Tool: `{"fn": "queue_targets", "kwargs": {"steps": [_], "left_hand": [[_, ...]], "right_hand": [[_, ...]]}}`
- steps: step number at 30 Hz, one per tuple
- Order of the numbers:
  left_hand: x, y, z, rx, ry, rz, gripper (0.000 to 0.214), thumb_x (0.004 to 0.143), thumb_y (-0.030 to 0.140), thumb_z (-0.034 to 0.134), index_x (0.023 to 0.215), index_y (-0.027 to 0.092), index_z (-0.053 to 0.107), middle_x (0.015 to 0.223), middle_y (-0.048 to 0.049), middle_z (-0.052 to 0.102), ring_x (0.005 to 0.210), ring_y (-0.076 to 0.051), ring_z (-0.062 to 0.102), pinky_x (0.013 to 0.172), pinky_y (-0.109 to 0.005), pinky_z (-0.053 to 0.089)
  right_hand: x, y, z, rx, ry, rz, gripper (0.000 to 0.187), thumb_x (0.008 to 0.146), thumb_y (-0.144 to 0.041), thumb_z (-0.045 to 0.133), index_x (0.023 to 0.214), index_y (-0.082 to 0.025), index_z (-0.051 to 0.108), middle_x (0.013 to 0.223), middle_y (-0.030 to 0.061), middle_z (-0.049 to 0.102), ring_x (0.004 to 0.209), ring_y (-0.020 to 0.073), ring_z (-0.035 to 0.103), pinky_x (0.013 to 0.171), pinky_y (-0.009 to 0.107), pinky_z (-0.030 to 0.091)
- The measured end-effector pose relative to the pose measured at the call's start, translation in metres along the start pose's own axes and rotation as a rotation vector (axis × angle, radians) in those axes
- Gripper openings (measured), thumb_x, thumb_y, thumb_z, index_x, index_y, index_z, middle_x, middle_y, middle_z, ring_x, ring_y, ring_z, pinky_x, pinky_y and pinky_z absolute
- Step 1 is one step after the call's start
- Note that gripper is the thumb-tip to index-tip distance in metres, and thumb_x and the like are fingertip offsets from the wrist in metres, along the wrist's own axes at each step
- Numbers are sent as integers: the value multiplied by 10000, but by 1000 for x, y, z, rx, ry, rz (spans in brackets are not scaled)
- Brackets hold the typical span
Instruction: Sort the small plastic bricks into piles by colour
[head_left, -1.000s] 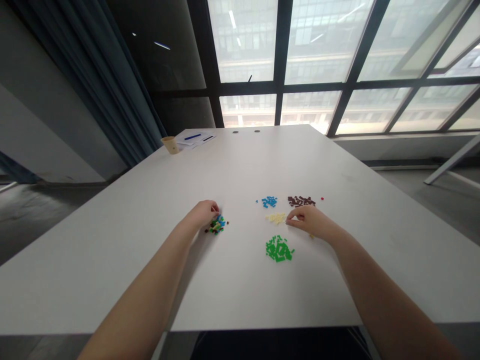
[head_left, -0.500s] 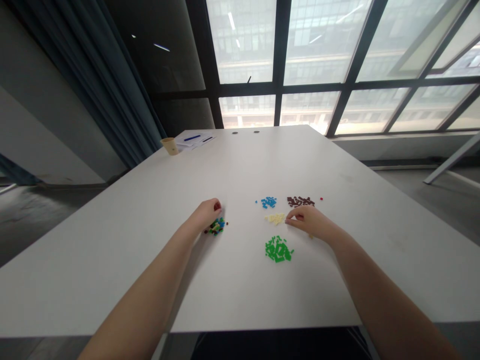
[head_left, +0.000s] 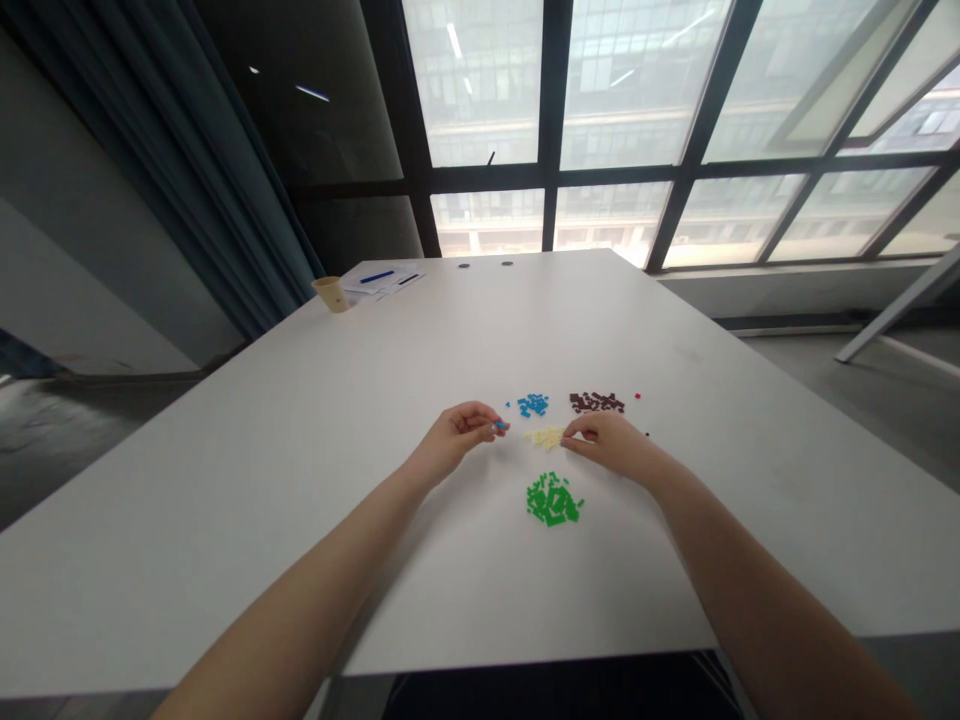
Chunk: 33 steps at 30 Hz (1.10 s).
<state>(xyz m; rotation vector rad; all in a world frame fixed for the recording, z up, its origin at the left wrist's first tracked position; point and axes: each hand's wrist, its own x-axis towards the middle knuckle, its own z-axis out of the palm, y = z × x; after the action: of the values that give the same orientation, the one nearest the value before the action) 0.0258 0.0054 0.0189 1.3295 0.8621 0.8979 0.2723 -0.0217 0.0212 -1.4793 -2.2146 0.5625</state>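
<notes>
Between the thumb and fingers of my left hand [head_left: 457, 437] is a small blue brick [head_left: 500, 425], held a short way left of the sorted piles. Closed in a pinch, my right hand [head_left: 606, 442] has its fingertips at the right edge of the cream brick pile [head_left: 548, 438]; whatever they hold is too small to make out. Behind the cream pile lie a blue brick pile [head_left: 533, 404] and a dark brown brick pile [head_left: 596, 402]. Nearer me is a larger green brick pile [head_left: 554, 499]. The mixed-colour pile is hidden by my left hand and forearm.
One red piece [head_left: 638, 396] lies right of the brown pile, and a tiny dark piece [head_left: 647, 434] is beyond my right wrist. At the white table's [head_left: 480, 340] far left stand a paper cup [head_left: 331, 294] and papers [head_left: 384, 284] with pens. Windows rise behind.
My left hand has moved right from the mixed pile towards the sorted piles, and a blue brick now shows in its fingers. My right hand stays pinched beside the cream pile. The view has shifted slightly.
</notes>
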Motion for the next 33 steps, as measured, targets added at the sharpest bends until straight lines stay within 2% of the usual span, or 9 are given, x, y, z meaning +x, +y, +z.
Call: {"fn": "queue_targets", "kwargs": {"steps": [6,15,20,24,28,33], "left_hand": [[-5,-6,16,-49,-63,20,159,627,217,690,711,145,576,758,-25,658,753,-128,599,754,-270,437],[-3,-8,16,-34,-87,37,142,639,220,686,711,140,595,747,-25,648,731,-110,580,735,-246,427],[-2,-12,16,-44,-76,25,187,608,244,708,698,133,588,721,-15,631,702,-104,563,705,-242,418],[-3,-15,20,-16,-71,9,228,582,283,720,693,130,593,669,-2,606,661,-100,542,672,-244,406],[-3,-16,25,14,-89,-13,248,559,306,726,665,128,589,625,8,593,624,-95,527,651,-243,396],[-2,-20,25,5,-73,-19,250,549,300,728,653,125,583,621,6,596,614,-93,525,639,-238,390]], "right_hand": [[0,0,1,2,21,-3,209,750,-316,515,733,-187,679,558,-3,537,502,94,421,489,215,303],[-1,-2,1,23,31,-40,185,754,-286,520,743,-187,676,572,-4,550,519,95,429,499,214,313],[1,-14,8,82,155,-146,141,753,-231,534,786,-196,667,623,-2,554,539,91,440,538,214,344],[1,-30,20,130,270,-250,141,753,-248,553,846,-208,651,698,13,541,651,114,489,622,236,383],[1,-37,30,136,296,-310,112,745,-214,561,822,-206,641,685,6,515,670,118,488,652,247,392],[4,-33,34,144,303,-319,83,757,-186,545,748,-190,627,662,-1,507,660,113,479,643,245,387]]}}
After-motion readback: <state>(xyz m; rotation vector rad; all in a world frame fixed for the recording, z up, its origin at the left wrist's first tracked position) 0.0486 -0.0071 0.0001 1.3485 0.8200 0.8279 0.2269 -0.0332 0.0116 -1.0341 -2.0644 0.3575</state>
